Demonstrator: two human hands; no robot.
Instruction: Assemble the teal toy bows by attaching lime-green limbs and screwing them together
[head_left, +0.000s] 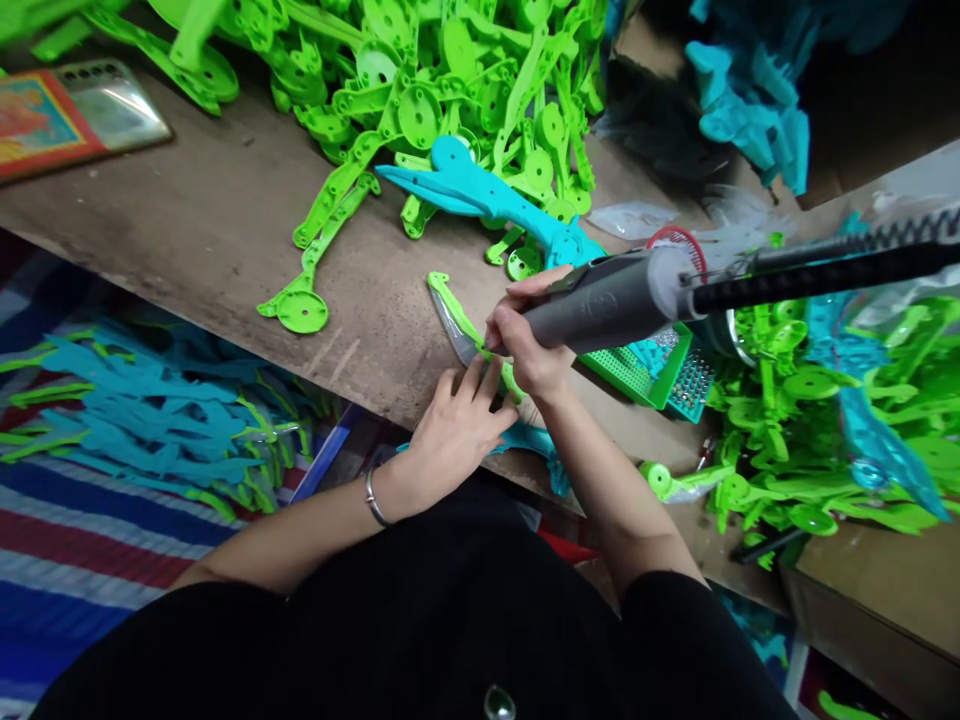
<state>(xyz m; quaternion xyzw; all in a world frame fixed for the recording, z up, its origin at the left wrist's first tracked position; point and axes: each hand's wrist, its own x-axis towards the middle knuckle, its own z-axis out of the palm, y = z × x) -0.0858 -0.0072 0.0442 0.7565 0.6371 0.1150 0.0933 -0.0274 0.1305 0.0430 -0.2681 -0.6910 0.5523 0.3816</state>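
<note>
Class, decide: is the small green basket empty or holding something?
Holding something: small blue pieces show inside the green basket; how full, I cannot tell.

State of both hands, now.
Left hand: open, fingers spread on the green part.
Right hand: closed, holding the grey driver.

A brown, scuffed desk (225,220) crosses the view, its front edge slanting from nine o'clock down toward five, the top speckled with dark marks. Below that edge, around eight o'clock, sheeting (97,570) striped in blue, white and dark red spreads out, slightly creased. At two o'clock a cardboard box (847,165) gapes into deep shadow, with a pale grey surface (930,165) beside it. Another cardboard box (877,610) sits at four o'clock, dimly lit.
</note>
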